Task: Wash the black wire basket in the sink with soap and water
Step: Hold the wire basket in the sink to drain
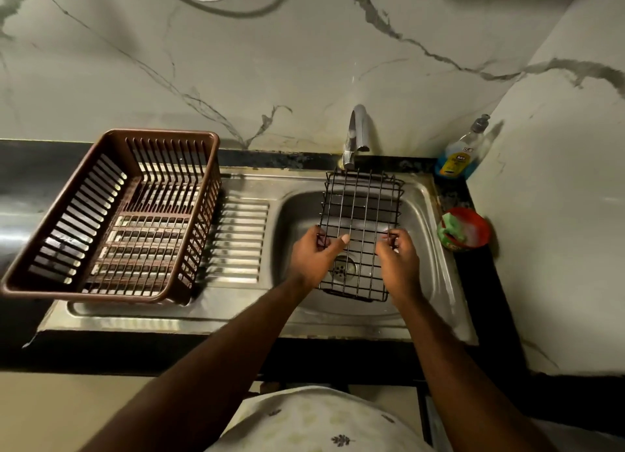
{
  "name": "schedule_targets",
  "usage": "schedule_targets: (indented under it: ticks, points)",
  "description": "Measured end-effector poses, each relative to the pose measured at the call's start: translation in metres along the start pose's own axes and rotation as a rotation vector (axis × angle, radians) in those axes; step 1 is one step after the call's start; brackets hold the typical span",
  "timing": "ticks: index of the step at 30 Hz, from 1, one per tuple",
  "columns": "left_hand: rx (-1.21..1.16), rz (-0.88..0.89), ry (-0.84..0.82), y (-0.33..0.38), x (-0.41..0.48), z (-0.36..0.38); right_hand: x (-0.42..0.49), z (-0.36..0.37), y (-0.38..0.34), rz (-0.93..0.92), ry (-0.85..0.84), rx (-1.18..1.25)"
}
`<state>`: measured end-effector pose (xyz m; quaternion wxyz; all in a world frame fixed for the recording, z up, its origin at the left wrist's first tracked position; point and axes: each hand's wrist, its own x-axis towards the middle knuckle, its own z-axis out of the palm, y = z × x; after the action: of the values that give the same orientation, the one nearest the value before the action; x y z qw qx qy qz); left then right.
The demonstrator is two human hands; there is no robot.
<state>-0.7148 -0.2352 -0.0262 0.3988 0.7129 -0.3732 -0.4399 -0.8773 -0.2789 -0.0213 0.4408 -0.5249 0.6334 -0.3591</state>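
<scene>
The black wire basket (360, 225) is gripped by both hands — left hand (316, 253), right hand (399, 260) — and is kept over the sink (429, 215) under the tap (355, 137), probably for rinsing.

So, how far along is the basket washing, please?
Done: the black wire basket is over the sink, under the tap. In hand: the left hand and right hand grip its sides. Left: no suds or running water visible; the scrubber sits untouched in the red bowl.

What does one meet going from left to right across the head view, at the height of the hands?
Brown dish basket → ribbed drainboard → left hand → black wire basket → right hand → red bowl.
</scene>
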Motion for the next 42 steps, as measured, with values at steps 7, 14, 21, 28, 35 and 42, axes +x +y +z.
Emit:
schedule_targets:
  ticks: [7, 14, 21, 28, 35, 42]
  points:
    - [-0.126, -0.143, 0.068, 0.004, 0.003, 0.01, 0.013, -0.004, -0.007, 0.187, -0.103, -0.036]
    - [-0.222, -0.23, 0.031, 0.004, 0.015, 0.012, 0.016, -0.001, 0.002, 0.287, -0.091, 0.035]
    - [-0.208, -0.301, 0.005, 0.007, 0.022, 0.01, 0.018, 0.004, 0.009, 0.362, -0.016, 0.03]
    - [-0.259, -0.382, -0.009, 0.023, 0.034, -0.001, 0.021, 0.014, -0.012, 0.466, -0.095, 0.033]
    - [-0.272, -0.328, -0.034, 0.029, 0.036, -0.005, 0.034, 0.011, -0.036, 0.425, -0.164, 0.019]
    - [-0.236, -0.248, -0.044, 0.036, 0.031, -0.021, 0.026, 0.014, -0.05, 0.38, -0.163, 0.039]
